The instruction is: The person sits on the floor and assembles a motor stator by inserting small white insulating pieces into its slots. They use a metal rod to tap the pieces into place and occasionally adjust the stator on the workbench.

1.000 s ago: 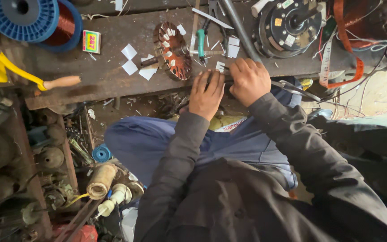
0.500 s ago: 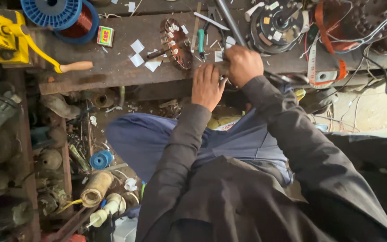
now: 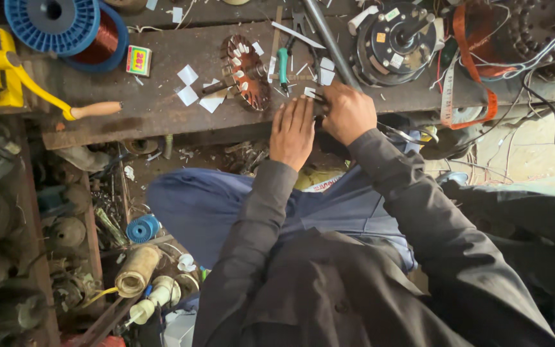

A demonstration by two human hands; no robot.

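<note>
A: What are the hands doing?

B: The left hand (image 3: 292, 130) lies flat, fingers straight and together, palm down on the front edge of the wooden bench (image 3: 162, 112). It grips nothing. The right hand (image 3: 348, 112) is curled into a narrow fist right beside it, thumb side touching the left hand's fingertips.

A: What is in the fist?

B: A small white slip of paper (image 3: 311, 94) sticks out just past the knuckles, and it seems pinched there, though the fingers hide most of it, so I cannot tell how much is held.

A: What lies around the grip?

B: Just beyond the left fingertips stands a coppery wound rotor (image 3: 244, 72) on its shaft, tilted on edge. Between the rotor and the fist lies a green-handled screwdriver (image 3: 282, 67). A grey metal rod (image 3: 331, 44) runs away from the fist's knuckles. Past the fist, on the far side, sits a round black motor housing (image 3: 396, 40).

A: And farther off?

B: More white paper slips (image 3: 188, 85) lie beyond the rotor, well apart from the hands. Farther that way are a blue spool of copper wire (image 3: 65, 29) and a yellow tool with a wooden handle (image 3: 94, 110).
</note>
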